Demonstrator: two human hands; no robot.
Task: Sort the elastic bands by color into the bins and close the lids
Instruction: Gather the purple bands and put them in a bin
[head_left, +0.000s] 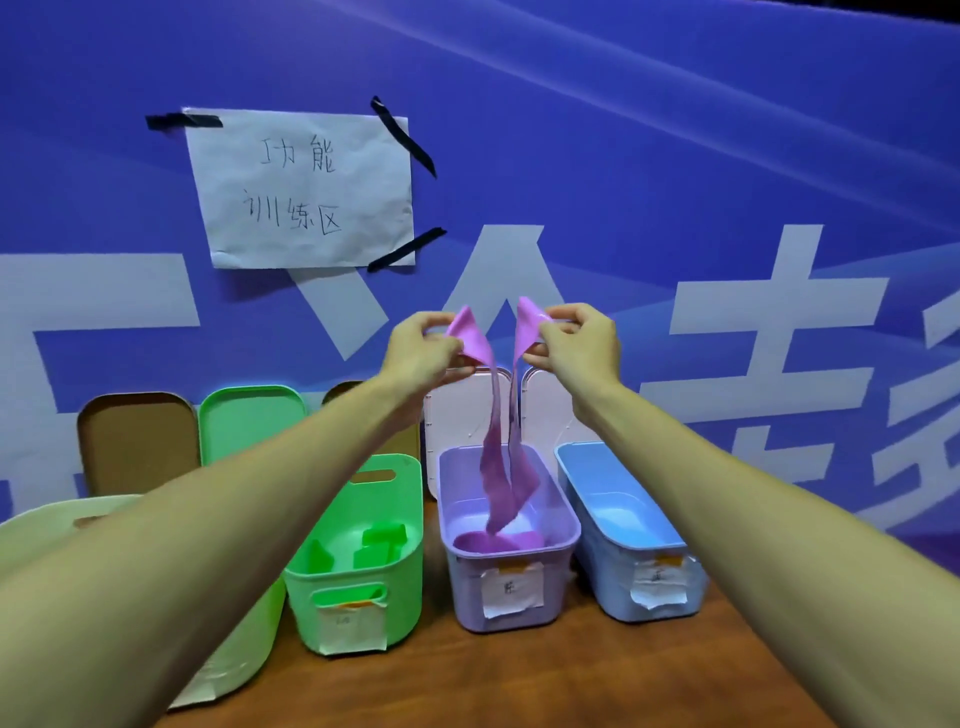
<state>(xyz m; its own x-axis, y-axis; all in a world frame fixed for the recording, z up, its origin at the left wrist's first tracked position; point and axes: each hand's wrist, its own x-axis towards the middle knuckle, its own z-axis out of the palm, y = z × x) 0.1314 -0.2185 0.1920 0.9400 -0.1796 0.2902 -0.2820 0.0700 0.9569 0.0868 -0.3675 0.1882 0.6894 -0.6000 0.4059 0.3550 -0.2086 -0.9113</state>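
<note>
We pinch a purple band (498, 441) between left hand (423, 348) and right hand (579, 343) over the purple bin (566, 525), green bin (410, 561) already holds bands, blue bin (675, 540) looks empty, lids (249, 421) all open.

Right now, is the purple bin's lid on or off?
Off. The purple bin is open-topped, the purple band hanging into it from both hands; a pale lid leans on the wall behind.
</note>
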